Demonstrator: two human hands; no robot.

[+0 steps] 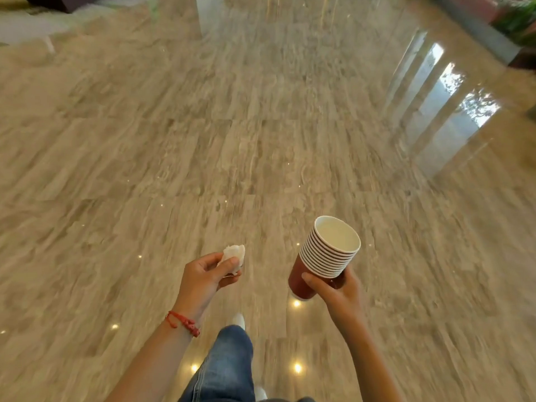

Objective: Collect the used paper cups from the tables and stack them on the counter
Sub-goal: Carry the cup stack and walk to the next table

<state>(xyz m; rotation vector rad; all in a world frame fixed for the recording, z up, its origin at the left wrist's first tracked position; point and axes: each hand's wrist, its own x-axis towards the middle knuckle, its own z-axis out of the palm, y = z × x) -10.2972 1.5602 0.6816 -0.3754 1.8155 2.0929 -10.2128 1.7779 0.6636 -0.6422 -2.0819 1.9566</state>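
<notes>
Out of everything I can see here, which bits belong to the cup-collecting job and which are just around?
Part of the job:
- stack of paper cups, nested, gripped by the right hand

Just around:
- crumpled white tissue, pinched in the left hand
- red thread bracelet on the left wrist
- glossy stone floor
- plants, far right

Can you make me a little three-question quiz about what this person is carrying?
1. True or false: the right hand holds a nested stack of red paper cups.
2. What does the left hand pinch? A) crumpled white tissue B) metal spoon C) green bottle
3. Fill in: the person walks over a shiny beige stone ____.

Key: 1 true; 2 A; 3 floor.
</notes>
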